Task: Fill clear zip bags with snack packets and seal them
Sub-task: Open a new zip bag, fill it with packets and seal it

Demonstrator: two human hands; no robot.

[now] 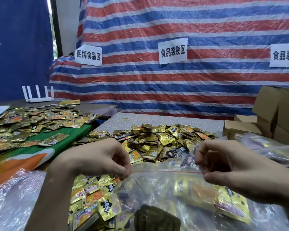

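Observation:
A clear zip bag [157,185] with a thin red zip line lies in front of me, holding several gold snack packets. My left hand [98,157] pinches the left end of the zip strip. My right hand [223,165] pinches the right end, so the strip is stretched between them. A heap of gold snack packets [163,140] lies on the table just beyond the bag. More gold packets [90,202] lie under and beside the bag at the near edge.
A second spread of gold packets [28,124] covers a green and orange cloth on the left table. Clear bags [12,197] lie at the near left and at the right [274,147]. Cardboard boxes [274,114] stand at the right. A white router [38,97] sits far left.

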